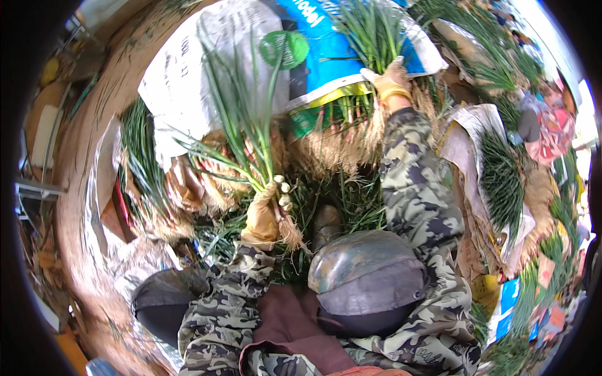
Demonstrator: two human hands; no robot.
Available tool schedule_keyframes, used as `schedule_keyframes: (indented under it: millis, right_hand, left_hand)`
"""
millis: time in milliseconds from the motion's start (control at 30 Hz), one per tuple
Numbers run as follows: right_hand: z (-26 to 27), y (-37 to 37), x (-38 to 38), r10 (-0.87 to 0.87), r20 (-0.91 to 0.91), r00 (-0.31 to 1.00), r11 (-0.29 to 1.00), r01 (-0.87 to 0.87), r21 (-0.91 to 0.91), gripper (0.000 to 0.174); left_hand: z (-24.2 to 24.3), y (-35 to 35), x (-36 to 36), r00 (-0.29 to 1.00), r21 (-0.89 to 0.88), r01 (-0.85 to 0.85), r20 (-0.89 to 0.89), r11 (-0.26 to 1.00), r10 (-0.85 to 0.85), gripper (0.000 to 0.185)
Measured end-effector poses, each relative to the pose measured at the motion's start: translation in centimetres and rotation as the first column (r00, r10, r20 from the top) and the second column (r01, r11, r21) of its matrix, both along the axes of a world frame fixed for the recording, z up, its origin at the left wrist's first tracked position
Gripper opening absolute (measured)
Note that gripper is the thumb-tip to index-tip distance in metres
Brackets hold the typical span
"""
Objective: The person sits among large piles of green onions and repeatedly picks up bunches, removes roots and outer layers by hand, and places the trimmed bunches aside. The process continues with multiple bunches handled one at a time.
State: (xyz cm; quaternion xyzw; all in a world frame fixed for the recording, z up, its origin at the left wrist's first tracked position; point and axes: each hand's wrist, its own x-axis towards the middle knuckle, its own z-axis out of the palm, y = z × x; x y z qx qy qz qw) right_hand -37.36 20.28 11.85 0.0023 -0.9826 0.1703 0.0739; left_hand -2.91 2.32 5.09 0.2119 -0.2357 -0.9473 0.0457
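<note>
My left hand [261, 218], in a tan glove with pale fingertips, grips a few green onions [251, 160]. Their leaves point away from me and their pale roots hang beside the glove. My right hand [394, 84], also gloved, is stretched forward around the lower stalks of a green onion bunch [374, 40]. That bunch lies over a blue and white printed sack [324, 51]. Under the sack's near edge, more onion stalks with tan roots [341, 145] stick out towards me. Part of the right hand's grip is hidden by the glove's back.
Loose green leaves [350, 197] litter the ground between my boots. At left, another onion bundle [146, 164] rests by a pale sack. More onion bundles [501, 174] lie on sacks at right, near a person in pink clothing [550, 127]. A dark padded cover [367, 277] sits over my knee.
</note>
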Motion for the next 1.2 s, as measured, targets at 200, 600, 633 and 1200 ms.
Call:
schedule_keyframes:
  millis: [200, 600, 633, 1200]
  right_hand:
    - [-2.1, -0.2, -3.6, -0.159, 0.081, 0.984, 0.985, 0.164, -0.059, 0.103]
    - [-2.1, 11.1, -5.0, 0.284, 0.015, 0.959, 0.368, -0.095, -0.925, 0.022]
    - [-1.9, 12.4, -5.0, 0.338, -0.010, 0.941, 0.147, -0.064, -0.987, 0.016]
    - [0.3, 13.7, -9.5, 0.074, -0.337, 0.938, 0.402, -0.338, -0.851, 0.065]
  left_hand:
    - [3.3, -0.1, -7.4, 0.980, -0.066, 0.092, -0.171, 0.994, -0.102, 0.020]
    - [-0.9, 0.1, -25.3, 0.995, -0.860, -0.094, -0.069, 0.502, 0.068, 0.034]
    - [-1.3, 0.1, -25.8, 0.996, -0.824, -0.082, -0.055, 0.561, 0.065, 0.033]
    - [4.3, -25.1, -17.1, 0.830, -0.231, 0.206, -0.474, 0.951, -0.295, 0.031]
